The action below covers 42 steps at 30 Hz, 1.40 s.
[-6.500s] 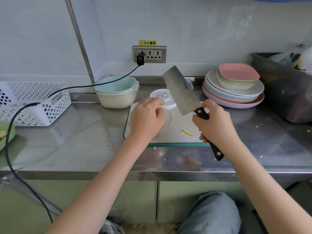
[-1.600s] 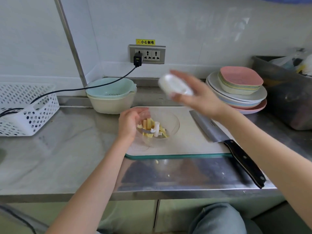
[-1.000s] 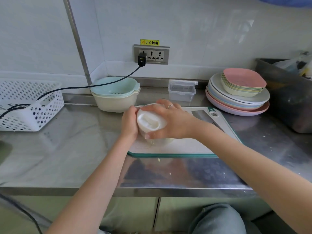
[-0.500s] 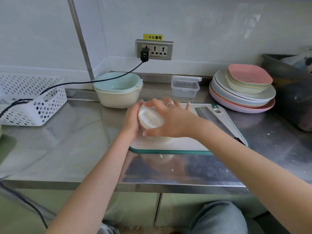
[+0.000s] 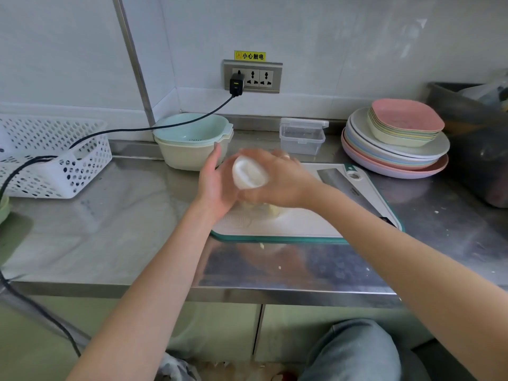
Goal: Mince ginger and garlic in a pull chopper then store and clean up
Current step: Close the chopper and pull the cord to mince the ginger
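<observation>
chopper lid (image 5: 249, 176) gripped by the right hand (image 5: 283, 182), bowl (image 5: 264, 209) held by the left hand (image 5: 217, 185), on the cutting board (image 5: 302, 224)

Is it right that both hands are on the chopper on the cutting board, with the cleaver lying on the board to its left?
Not quite. The head view shows the cleaver lying on the cutting board to the right of the chopper, not its left. The rest holds: the left hand and right hand are both on the chopper on the board.
</observation>
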Motion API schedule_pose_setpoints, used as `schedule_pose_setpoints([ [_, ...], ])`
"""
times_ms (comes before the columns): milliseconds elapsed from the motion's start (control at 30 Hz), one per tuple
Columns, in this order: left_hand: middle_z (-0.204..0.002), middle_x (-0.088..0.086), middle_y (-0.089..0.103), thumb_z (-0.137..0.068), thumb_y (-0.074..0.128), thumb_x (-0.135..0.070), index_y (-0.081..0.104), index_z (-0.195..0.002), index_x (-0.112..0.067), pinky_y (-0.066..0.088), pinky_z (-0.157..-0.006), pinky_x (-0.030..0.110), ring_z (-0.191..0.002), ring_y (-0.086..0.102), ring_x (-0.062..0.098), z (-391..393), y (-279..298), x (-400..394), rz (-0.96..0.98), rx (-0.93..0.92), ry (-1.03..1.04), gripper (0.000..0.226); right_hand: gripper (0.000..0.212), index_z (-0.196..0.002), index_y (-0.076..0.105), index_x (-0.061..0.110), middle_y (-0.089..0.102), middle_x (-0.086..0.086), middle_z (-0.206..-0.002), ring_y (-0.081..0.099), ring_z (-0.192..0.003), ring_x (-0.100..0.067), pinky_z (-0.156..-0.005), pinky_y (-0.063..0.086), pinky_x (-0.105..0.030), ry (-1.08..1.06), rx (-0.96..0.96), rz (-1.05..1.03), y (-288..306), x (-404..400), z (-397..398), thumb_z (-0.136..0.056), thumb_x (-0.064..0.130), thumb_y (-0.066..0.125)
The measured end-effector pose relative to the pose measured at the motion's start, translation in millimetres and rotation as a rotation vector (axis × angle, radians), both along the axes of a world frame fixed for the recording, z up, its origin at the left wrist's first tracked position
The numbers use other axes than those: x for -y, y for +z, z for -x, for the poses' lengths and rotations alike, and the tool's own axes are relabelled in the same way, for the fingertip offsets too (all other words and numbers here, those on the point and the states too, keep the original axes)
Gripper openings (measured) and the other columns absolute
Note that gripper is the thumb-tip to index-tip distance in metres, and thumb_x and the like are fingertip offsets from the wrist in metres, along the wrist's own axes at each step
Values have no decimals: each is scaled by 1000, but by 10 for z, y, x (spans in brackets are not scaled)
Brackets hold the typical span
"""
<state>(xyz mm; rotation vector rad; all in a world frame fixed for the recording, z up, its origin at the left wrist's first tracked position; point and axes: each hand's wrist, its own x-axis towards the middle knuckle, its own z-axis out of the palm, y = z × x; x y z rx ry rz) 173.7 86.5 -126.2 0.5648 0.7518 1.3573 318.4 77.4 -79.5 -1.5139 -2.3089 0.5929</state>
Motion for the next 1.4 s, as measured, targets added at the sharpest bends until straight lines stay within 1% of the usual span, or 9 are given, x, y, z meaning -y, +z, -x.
schedule_pose_setpoints([
  [100, -95, 11, 65, -95, 46, -48, 60, -109, -5, 46, -86, 39, -96, 61, 29, -63, -14, -14, -46, 50, 11, 47, 74, -138, 36, 45, 46, 10, -135, 43, -126, -15, -102, 40, -32, -17, -396, 84, 103, -13, -204, -73, 47, 73],
  [200, -103, 6, 67, -87, 52, -53, 63, -112, -15, 47, -88, 47, -100, 62, 25, -306, 90, 62, -66, -9, -115, 47, 67, -135, 40, 44, 47, 13, -132, 48, -119, -9, -93, 43, -26, -36, -563, 65, 207, -25, -331, -77, 46, 72],
  [367, -126, 6, 64, -75, 41, -76, 60, -126, -23, 55, -77, 50, -106, 63, 35, -674, 281, 14, 20, 67, -358, 76, 80, -131, 33, 58, 43, 4, -137, 34, -133, -18, -109, 33, -38, 4, -295, -135, 340, -28, -431, -57, 80, 55],
  [533, -110, 11, 59, -69, 62, -59, 62, -116, -26, 57, -46, 44, -85, 62, 45, -675, 216, -101, 63, 213, -820, 58, 73, -128, 31, 64, 32, 2, -140, 25, -133, -23, -111, 26, -46, 197, 93, -133, 502, -53, -589, -63, 70, 63],
  [633, -93, 18, 67, -69, 61, -47, 69, -100, -15, 52, -38, 48, -69, 64, 49, -663, 225, -72, 88, 189, -749, 46, 74, -130, 33, 57, 17, 12, -144, 8, -131, -4, -107, 17, -31, 330, 98, -12, 526, -47, -691, -71, 49, 77],
  [733, -99, 14, 66, -79, 46, -57, 71, -104, -16, 55, -59, 49, -82, 64, 40, -680, 154, -187, 19, 135, -618, 54, 78, -126, 31, 61, 11, 9, -151, 2, -140, -9, -107, 16, -32, 329, 57, -13, 484, -94, -686, -62, 55, 74],
  [833, -117, 11, 61, -76, 43, -70, 60, -128, -20, 52, -62, 46, -103, 58, 40, -714, 102, -290, 38, 99, -446, 74, 82, -125, 28, 66, 25, 6, -145, 17, -139, -25, -112, 24, -45, 242, 58, -58, 463, -226, -609, -54, 72, 67],
  [1067, -116, 8, 68, -65, 50, -78, 63, -117, -23, 56, -71, 51, -101, 67, 34, -758, 104, -225, -54, -170, -75, 78, 74, -135, 20, 53, 36, -17, -142, 37, -129, -37, -102, 38, -48, -64, 2, 54, 395, -373, -411, -71, 84, 42],
  [1400, -114, 16, 60, -75, 39, -76, 65, -119, -19, 55, -53, 39, -95, 60, 45, -689, 101, -247, 29, 179, -435, 77, 76, -124, 26, 70, 38, 10, -137, 34, -131, -21, -104, 38, -45, 210, 148, 22, 621, -315, -403, -56, 70, 61],
])
